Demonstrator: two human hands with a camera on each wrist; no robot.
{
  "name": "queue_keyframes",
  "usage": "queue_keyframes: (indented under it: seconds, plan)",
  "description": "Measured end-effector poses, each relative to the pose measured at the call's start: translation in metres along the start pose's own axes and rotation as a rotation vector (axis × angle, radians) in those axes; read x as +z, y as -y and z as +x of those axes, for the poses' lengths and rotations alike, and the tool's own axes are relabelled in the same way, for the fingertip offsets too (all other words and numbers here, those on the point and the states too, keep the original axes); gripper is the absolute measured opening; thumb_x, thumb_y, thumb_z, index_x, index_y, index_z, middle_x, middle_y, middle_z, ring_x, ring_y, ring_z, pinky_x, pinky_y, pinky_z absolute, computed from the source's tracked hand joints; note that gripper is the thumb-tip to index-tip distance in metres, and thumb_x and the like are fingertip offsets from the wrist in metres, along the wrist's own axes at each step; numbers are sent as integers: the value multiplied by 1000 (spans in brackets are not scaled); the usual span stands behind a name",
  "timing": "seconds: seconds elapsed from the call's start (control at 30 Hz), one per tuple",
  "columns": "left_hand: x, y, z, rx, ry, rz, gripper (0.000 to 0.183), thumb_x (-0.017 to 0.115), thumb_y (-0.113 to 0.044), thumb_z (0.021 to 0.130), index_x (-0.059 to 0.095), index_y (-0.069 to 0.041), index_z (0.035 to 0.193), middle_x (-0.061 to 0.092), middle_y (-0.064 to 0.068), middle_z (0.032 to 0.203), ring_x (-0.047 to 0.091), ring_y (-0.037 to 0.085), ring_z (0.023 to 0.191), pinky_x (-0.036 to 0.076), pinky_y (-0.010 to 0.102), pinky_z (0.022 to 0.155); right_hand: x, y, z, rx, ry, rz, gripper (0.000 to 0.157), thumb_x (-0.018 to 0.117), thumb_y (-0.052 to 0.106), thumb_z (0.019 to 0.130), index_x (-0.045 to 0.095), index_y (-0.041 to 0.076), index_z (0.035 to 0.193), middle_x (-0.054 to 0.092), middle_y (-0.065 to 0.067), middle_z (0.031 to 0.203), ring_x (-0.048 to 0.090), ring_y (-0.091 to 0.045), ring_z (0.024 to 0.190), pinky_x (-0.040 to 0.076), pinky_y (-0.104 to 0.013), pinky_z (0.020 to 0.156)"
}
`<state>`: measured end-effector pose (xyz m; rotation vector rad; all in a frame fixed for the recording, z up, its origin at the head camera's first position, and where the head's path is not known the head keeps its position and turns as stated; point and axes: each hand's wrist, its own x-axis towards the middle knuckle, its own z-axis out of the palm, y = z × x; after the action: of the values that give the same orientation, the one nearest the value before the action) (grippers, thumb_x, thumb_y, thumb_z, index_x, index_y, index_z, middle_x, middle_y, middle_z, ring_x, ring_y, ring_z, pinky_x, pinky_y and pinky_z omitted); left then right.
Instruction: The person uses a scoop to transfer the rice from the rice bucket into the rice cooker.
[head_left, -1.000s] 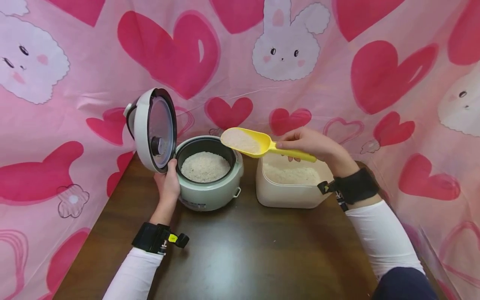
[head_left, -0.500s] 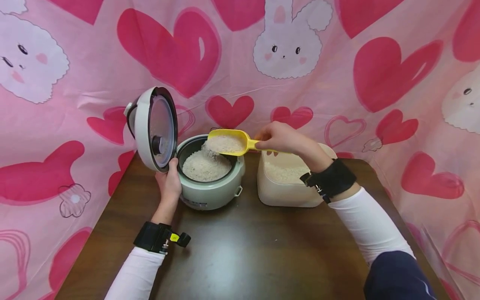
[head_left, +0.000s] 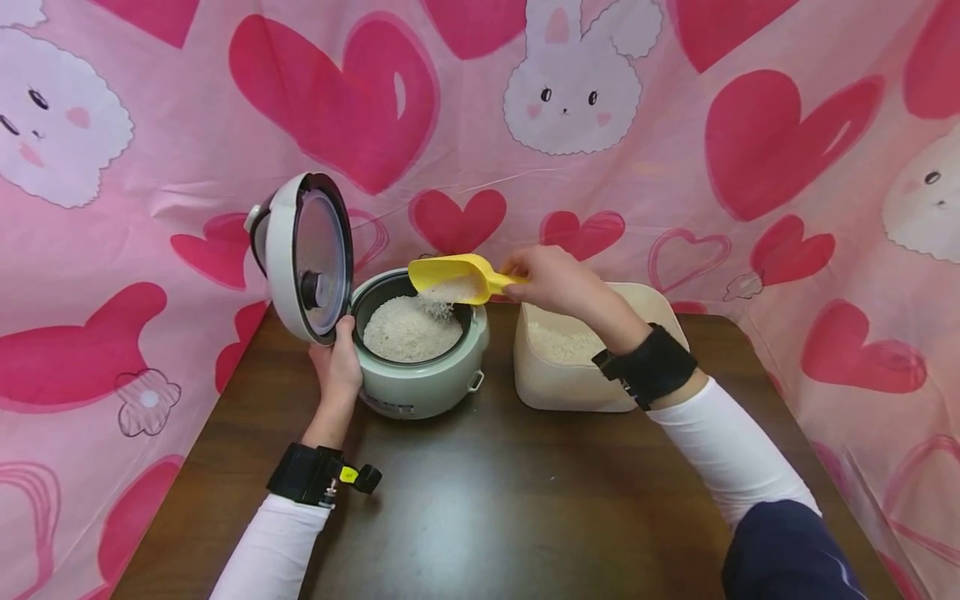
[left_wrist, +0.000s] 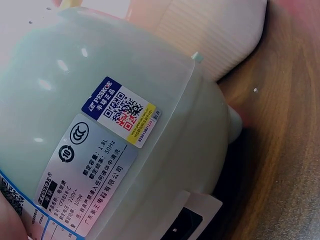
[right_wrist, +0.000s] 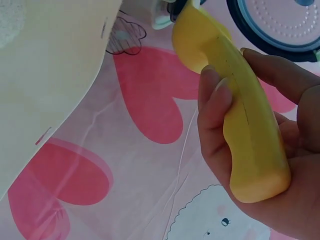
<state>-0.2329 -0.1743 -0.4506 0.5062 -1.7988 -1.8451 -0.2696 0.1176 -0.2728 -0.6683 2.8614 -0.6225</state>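
Observation:
A pale green rice cooker (head_left: 420, 387) stands with its lid (head_left: 282, 258) raised on the left, a mound of white rice (head_left: 401, 329) in its dark pot. My left hand (head_left: 337, 367) holds the lid's lower edge by the hinge, thumb up along the rim; its other fingers are mostly hidden. Over the pot's right side, my right hand (head_left: 551, 279) grips a yellow scoop (head_left: 442, 268) by its handle. The scoop is tilted, and rice falls from its near edge onto the mound. The right wrist view shows fingers wrapped round the handle (right_wrist: 255, 130).
Right of the cooker stands a cream rice bin (head_left: 562, 392), partly filled with rice (head_left: 562, 343), under my right forearm. Both sit on a dark wooden table (head_left: 480, 500). Behind hangs a pink cloth (head_left: 465, 108) with hearts and rabbits.
My right hand has carried the scoop left over the pot and tipped it; rice is pouring, and the scoop's load has shrunk. My left hand stays at the lid.

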Motion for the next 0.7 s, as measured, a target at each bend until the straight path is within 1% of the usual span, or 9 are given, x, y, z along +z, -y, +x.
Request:
queue_keyframes:
  seconds: [0.13, 0.33, 0.43, 0.6, 0.7]
  plan:
    - [0, 0, 0, -2, 3, -5, 45, 60, -28, 98, 63, 1, 132, 66, 15, 130, 55, 10, 112, 39, 30, 108, 3, 2, -2, -24, -20, -18, 29, 77, 20, 92, 73, 5, 116, 73, -10, 105, 65, -28, 94, 57, -42, 85]
    - [-1, -1, 0, -1, 3, -14, 45, 60, -28, 98, 63, 1, 133, 66, 15, 131, 55, 8, 112, 39, 30, 109, 6, 5, -6, -65, -49, -53, 33, 79, 21, 91, 70, 5, 118, 73, -11, 109, 65, -29, 95, 58, -43, 84]
    - [0, 0, 1, 3, 2, -13, 46, 60, -28, 98, 63, 1, 133, 66, 15, 131, 55, 10, 112, 39, 29, 108, 8, 3, -6, -76, -41, -26, 33, 80, 19, 90, 68, 6, 118, 72, -11, 110, 65, -29, 97, 58, -43, 85]
    - [1, 0, -1, 10, -4, -6, 45, 61, -27, 97, 63, 2, 132, 66, 17, 130, 56, 17, 115, 39, 29, 108, 12, -3, -9, -71, -16, 48, 32, 79, 16, 90, 65, 7, 117, 71, -11, 110, 65, -28, 97, 57, -42, 85]
    - [-3, -2, -1, -14, 4, 0, 46, 60, -29, 97, 63, 1, 133, 65, 15, 131, 55, 16, 116, 39, 29, 108, 17, -6, -10, -49, -13, 85, 34, 79, 17, 91, 64, 7, 119, 71, -11, 112, 64, -28, 97, 58, -42, 85]
